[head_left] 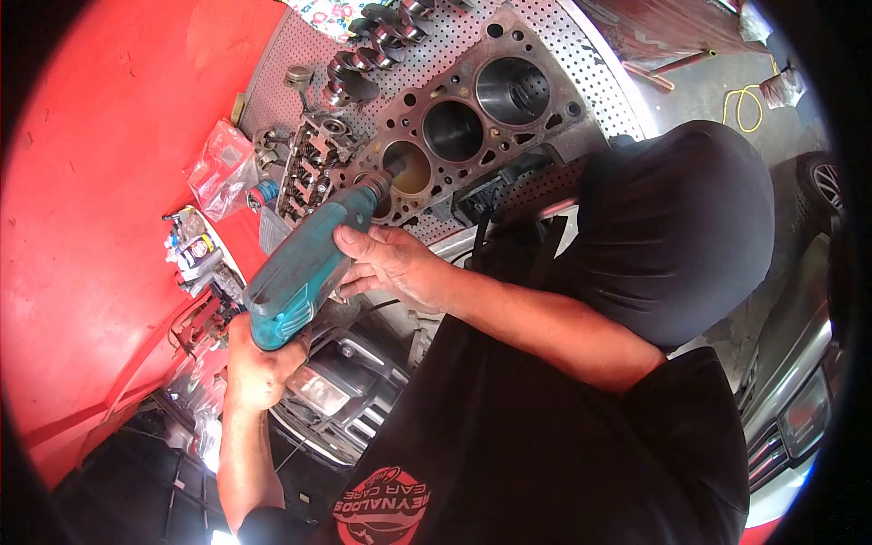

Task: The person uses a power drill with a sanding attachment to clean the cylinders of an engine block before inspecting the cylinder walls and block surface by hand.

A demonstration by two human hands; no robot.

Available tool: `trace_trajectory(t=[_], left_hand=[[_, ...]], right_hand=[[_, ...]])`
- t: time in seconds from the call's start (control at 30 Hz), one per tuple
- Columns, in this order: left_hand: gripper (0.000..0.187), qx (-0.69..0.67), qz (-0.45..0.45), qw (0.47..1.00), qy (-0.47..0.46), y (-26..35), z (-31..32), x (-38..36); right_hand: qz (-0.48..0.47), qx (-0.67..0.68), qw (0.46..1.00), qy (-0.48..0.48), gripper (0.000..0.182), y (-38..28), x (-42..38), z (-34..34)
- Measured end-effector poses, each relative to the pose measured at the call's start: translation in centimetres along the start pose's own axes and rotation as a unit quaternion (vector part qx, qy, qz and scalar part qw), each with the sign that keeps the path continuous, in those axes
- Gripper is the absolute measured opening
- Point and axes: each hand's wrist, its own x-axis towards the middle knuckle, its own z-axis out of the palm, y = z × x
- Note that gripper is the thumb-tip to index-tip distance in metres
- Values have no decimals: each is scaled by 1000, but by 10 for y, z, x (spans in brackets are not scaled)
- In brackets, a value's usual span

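Here, left hand (261, 371) and right hand (398, 263) have fingers around a teal drill (307, 252), shirt (554, 436) reading "REYNALDOS CAR CARE"

A: Drill (313, 250): tip, grip?
B: Tip blurred at the cylinder bore (414, 173), shape unclear. Grip mostly hidden by left hand (259, 371).
A: Cut off?
B: Crankshaft (372, 54), top edge. Car (801, 420), right side.
A: Bottle label (194, 252)?
B: Too small to read.

Light falls bright on red surface (118, 136), glare whitens table rim (627, 77), black shirt (581, 454) shows little detail, and view curves, blackening toward corners.
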Motion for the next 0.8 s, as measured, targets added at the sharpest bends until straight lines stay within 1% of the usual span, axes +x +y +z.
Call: trace_trajectory(t=[0.07, 0.1, 0.2, 0.27, 0.4, 0.5, 0.67, 0.8], left_hand=[[14, -5, 13, 1000, -9, -3, 0, 3], [15, -3, 6, 1000, -9, -2, 1, 4], [17, -1, -5, 1000, -6, 1, 5, 6], [18, -5, 3, 1000, 1, 4, 8, 7], [19, -27, 1, 999, -17, 1, 10, 13], [19, -29, 0, 999, -25, -2, 9, 14], [18, -9, -5, 999, -37, -3, 7, 18], [17, -17, -8, 1000, -13, 5, 7, 11]], right_hand=[[-9, 9, 1000, 22, 75, 0, 0, 1], [-14, 14, 999, 33, 79, 0, 0, 2], [-11, 19, 999, 27, 79, 2, 2, -4], [-8, 20, 999, 26, 78, 2, 3, -7], [-6, 23, 999, 28, 78, 3, 2, -10], [-3, 17, 999, 38, 61, 0, -1, -8], [1, 11, 1000, 27, 63, -2, 0, -11], [-1, 15, 1000, 26, 65, -5, -3, -3]])
